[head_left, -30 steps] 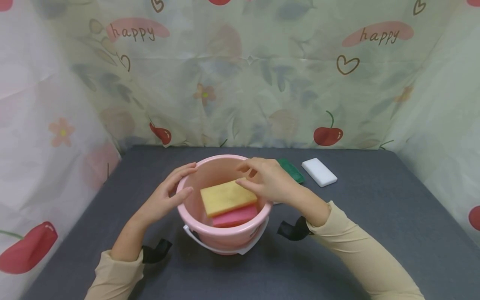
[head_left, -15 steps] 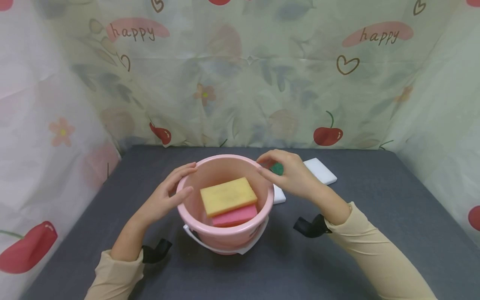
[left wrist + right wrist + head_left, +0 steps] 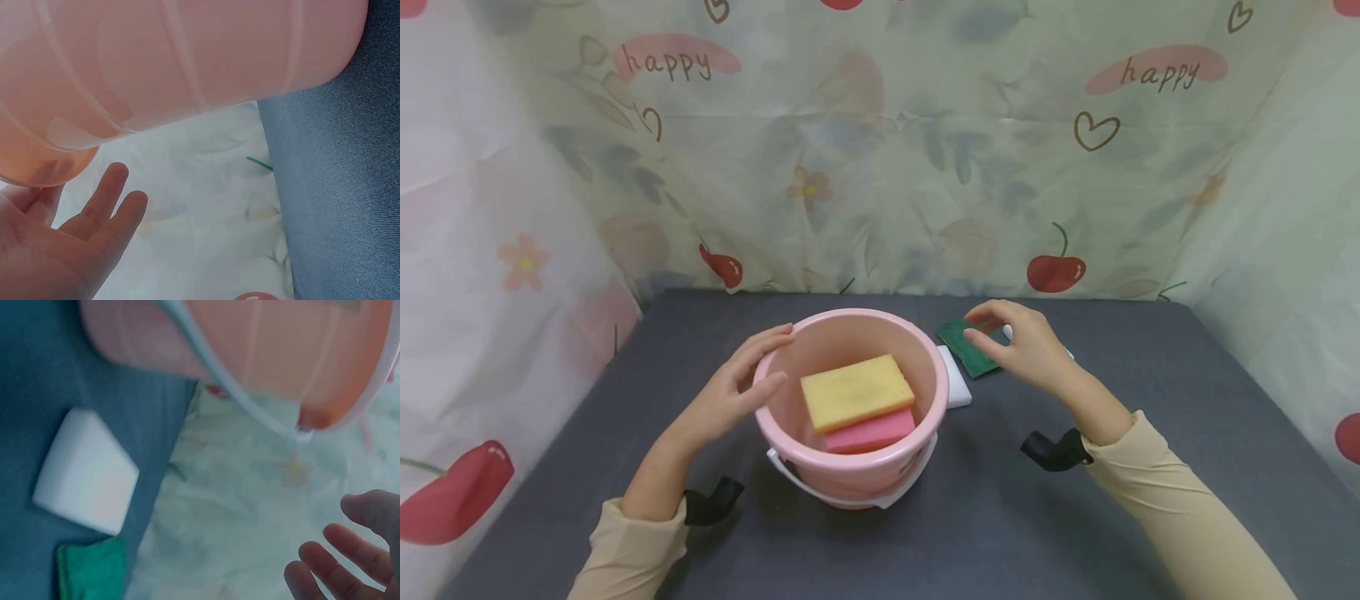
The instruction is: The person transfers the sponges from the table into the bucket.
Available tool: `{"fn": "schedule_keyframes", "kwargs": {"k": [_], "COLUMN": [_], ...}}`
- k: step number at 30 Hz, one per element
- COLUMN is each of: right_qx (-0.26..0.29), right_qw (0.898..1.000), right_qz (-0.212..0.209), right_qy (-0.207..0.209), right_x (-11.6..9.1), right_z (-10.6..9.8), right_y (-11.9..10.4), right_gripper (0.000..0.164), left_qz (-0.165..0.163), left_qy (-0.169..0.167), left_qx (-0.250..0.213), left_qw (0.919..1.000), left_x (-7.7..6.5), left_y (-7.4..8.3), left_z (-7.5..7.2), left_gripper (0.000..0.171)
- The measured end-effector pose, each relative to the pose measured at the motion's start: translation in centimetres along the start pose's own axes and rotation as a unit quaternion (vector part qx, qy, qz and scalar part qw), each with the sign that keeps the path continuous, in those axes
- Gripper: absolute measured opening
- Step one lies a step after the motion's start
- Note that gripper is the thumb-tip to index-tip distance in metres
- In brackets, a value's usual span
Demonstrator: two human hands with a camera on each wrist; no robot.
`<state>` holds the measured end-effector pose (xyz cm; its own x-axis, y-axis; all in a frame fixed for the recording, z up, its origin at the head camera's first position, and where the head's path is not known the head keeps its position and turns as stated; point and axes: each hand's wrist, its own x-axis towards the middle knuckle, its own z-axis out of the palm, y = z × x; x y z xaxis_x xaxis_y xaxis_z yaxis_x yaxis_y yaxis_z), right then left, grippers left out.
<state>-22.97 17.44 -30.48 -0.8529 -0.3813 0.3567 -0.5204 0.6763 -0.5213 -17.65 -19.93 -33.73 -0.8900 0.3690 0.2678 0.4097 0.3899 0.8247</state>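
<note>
A pink bucket [image 3: 850, 467] stands on the dark table, its white handle [image 3: 887, 500] hanging down in front. Inside it a yellow sponge [image 3: 857, 392] lies tilted over a pink sponge [image 3: 871, 432]. My left hand [image 3: 730, 396] rests on the bucket's left rim; the left wrist view shows two of its fingers [image 3: 107, 190] straight and off the wall. My right hand [image 3: 1026, 342], fingers relaxed and holding nothing, hovers right of the bucket by a green scouring pad [image 3: 966, 346]. Beside the bucket lies a white sponge block [image 3: 957, 387], partly hidden by the rim.
Another white block [image 3: 1007, 332] is mostly hidden behind my right hand. The right wrist view shows one white block [image 3: 87, 472] next to the green pad [image 3: 94, 572]. Patterned curtains [image 3: 880, 167] enclose the table's back and sides.
My right hand has moved from over the yellow sponge, out across the rim and to the right. The sponges stay in the bucket. My left hand has not moved.
</note>
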Motion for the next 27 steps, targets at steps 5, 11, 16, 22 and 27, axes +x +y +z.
{"fn": "schedule_keyframes", "kwargs": {"k": [5, 11, 16, 22, 27], "right_qx": [-0.007, -0.012, -0.027, -0.025, -0.027], "right_qw": [0.999, 0.997, 0.995, 0.991, 0.989], "right_qz": [0.036, 0.068, 0.09, 0.122, 0.134], "right_qy": [-0.011, -0.025, -0.031, -0.04, -0.049], "right_x": [-0.1, -0.1, -0.1, 0.1, 0.4], "right_z": [0.0, 0.6, 1.3, 2.4, 3.2], "right_y": [2.1, 4.3, 5.9, 7.4, 8.3], "right_gripper": [0.027, 0.034, 0.04, 0.047, 0.056], "left_qz": [0.002, 0.004, 0.0, -0.003, -0.001], "left_qy": [-0.001, -0.001, -0.002, -0.002, -0.001], "left_qx": [-0.003, -0.001, -0.002, -0.004, -0.005], "left_qw": [1.0, 1.0, 1.0, 1.0, 1.0], "left_x": [0.0, 0.0, 0.0, -0.1, -0.1], "left_y": [0.0, 0.0, 0.0, 0.0, 0.0], "left_z": [0.0, 0.0, 0.0, 0.1, 0.1], "left_gripper": [0.048, 0.048, 0.048, 0.048, 0.048]}}
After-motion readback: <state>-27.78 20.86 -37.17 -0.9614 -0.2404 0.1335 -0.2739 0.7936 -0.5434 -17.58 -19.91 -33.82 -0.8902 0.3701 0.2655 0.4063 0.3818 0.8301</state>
